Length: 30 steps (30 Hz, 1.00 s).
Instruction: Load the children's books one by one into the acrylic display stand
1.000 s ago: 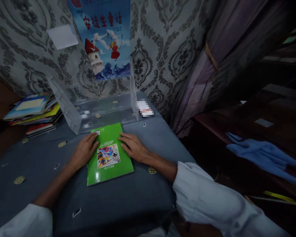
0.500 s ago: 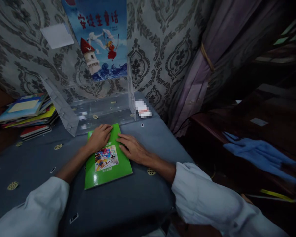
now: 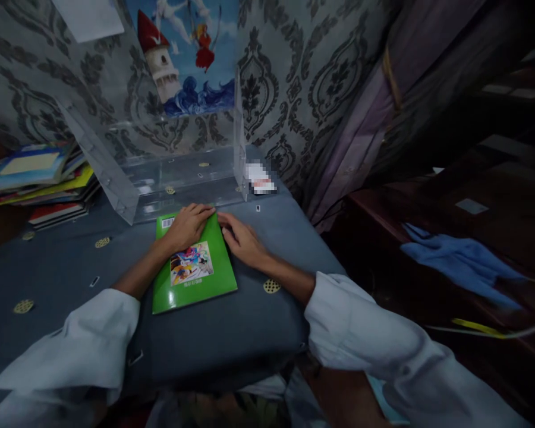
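A green book (image 3: 191,297) lies shut and flat on the cloth-covered table, a colourful picture on its cover and a barcode near its far left corner. My left hand (image 3: 188,226) rests flat across the far part of the cover, its fingers stretched toward the far right corner. Along the book's right edge, close to that corner, my right hand (image 3: 245,241) has its fingertips touching the side, with thumb and forefinger apart. Whether any fingertip goes under the cover is hidden. Just beyond the book stands a clear acrylic rack (image 3: 125,190).
A pile of books (image 3: 40,178) sits at the left. Behind the rack is a blue illustrated book cover (image 3: 196,89) against patterned wallpaper. A small white blurred item (image 3: 261,180) lies right of the rack. A blue cloth (image 3: 463,261) lies on dark furniture at right.
My right hand has slid off the cover to the book's right edge near the far corner. My left hand has shifted slightly toward that corner. The camera view has tilted down.
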Each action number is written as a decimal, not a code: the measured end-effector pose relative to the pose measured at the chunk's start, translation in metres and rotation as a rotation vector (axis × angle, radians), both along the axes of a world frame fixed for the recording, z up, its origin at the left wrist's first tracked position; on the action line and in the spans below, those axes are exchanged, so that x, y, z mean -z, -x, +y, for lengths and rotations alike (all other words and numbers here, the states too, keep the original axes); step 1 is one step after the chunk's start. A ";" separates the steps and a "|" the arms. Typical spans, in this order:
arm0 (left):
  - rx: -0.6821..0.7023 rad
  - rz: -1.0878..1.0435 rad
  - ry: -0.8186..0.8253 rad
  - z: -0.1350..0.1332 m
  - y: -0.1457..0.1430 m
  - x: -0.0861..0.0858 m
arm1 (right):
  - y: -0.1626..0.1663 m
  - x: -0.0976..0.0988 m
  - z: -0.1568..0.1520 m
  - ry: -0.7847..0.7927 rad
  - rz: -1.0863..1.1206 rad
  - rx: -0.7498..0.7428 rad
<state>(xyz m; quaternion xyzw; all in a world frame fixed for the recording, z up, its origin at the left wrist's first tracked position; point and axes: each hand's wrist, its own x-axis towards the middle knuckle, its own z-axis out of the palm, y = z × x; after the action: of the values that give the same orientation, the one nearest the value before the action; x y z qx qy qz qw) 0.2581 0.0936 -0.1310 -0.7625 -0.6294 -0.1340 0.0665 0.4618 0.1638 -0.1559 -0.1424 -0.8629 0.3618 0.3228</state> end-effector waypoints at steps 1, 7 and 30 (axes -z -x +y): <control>0.014 -0.009 0.008 -0.003 -0.001 0.000 | 0.000 0.000 0.001 0.021 0.006 0.015; 0.120 -0.066 0.020 -0.026 -0.014 -0.002 | 0.000 -0.001 0.006 0.052 -0.005 0.035; 0.336 0.010 0.107 -0.122 -0.078 -0.016 | -0.008 0.005 -0.015 -0.279 -0.247 -0.028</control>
<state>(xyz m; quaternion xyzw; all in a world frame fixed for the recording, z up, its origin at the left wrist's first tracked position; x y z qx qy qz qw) 0.3358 -0.0282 -0.1155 -0.8600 -0.4991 -0.1057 0.0058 0.4703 0.1483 -0.1609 -0.1277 -0.9396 0.2230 0.2262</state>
